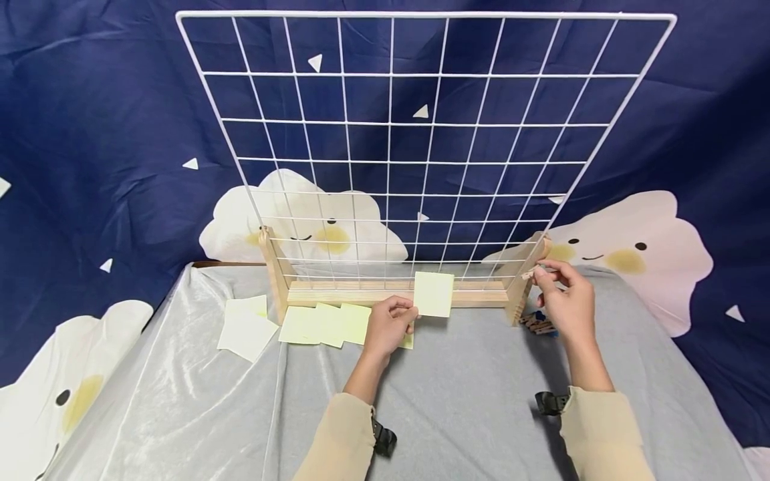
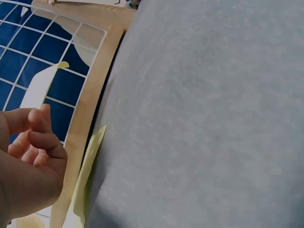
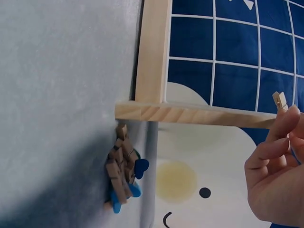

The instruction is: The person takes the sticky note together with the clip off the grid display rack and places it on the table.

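Note:
A square yellow sticky note [image 1: 433, 294] is pinched by its lower left edge in my left hand [image 1: 390, 326], held up in front of the grid's wooden base. In the left wrist view the note [image 2: 40, 88] appears nearly edge-on, its far corner curled. My right hand [image 1: 565, 297] pinches a small wooden clothespin [image 1: 529, 272] beside the right wooden post. The right wrist view shows that clothespin [image 3: 279, 100] sticking up past the fingertips. A white wire grid [image 1: 391, 123] stands upright in the wooden stand [image 1: 385, 294].
Several yellow notes [image 1: 301, 325] lie in a row before the base, with paler ones [image 1: 245, 327] farther left. A pile of clothespins [image 3: 121, 166], some with blue hearts, lies beside the right post. Grey cloth [image 1: 469, 394] covers the table; a blue cloud-print curtain [image 1: 120, 100] hangs behind.

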Tool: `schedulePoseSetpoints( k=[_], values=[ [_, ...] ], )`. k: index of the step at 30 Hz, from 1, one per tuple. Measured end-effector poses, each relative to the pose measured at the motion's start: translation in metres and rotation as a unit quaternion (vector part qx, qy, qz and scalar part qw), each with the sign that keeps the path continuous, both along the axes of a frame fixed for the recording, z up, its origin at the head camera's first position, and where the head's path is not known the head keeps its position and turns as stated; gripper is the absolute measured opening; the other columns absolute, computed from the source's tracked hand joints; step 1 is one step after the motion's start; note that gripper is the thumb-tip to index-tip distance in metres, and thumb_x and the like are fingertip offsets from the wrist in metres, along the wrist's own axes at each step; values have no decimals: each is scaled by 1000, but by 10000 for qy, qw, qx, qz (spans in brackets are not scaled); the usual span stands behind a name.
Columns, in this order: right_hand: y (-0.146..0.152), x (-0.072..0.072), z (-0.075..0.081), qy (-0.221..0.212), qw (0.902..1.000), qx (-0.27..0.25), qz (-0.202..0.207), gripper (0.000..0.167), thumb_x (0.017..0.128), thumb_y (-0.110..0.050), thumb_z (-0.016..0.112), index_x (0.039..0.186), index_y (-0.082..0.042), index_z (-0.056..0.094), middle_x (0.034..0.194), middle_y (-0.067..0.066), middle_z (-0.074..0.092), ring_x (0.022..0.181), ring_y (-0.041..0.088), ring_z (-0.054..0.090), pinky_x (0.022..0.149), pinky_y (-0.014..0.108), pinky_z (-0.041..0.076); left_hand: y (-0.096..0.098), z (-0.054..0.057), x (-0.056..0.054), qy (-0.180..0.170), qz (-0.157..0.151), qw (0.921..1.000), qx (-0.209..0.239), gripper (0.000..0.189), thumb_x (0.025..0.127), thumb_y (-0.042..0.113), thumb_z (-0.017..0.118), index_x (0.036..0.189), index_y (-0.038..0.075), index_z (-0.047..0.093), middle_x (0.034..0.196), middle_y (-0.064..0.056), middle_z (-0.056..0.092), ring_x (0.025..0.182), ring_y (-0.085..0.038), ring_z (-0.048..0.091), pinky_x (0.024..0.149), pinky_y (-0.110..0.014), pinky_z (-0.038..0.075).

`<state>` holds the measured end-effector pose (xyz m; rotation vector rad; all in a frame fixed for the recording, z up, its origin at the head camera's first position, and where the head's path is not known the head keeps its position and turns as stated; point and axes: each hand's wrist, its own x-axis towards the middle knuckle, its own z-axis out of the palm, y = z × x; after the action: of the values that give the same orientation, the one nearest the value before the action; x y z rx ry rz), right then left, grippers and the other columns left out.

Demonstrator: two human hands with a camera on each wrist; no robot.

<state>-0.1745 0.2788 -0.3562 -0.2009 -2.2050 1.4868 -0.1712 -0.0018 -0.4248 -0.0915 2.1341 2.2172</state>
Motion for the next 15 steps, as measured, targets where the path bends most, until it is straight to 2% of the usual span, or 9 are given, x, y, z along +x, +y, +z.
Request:
schedulePoseSetpoints(
  k=[7,15],
  values=[
    [11,3,-5,-521,9985,-26,-182,28,100,-14,65,122,2,64,72,-16,62,43,7,54,47,18,46,-3,-4,4,-56,42,9998,-161,7,89,0,69,95,-4,70,86,-21,74,53,-10,54,49,-16,40],
    [20,5,-14,-681,9975,122,-150,30,100,-15,64,124,3,64,71,-18,61,43,10,56,47,19,48,-5,-8,6,-71,55,9995,-301,6,88,1,70,92,-4,70,84,-20,74,52,-10,52,49,-16,39]
  ],
)
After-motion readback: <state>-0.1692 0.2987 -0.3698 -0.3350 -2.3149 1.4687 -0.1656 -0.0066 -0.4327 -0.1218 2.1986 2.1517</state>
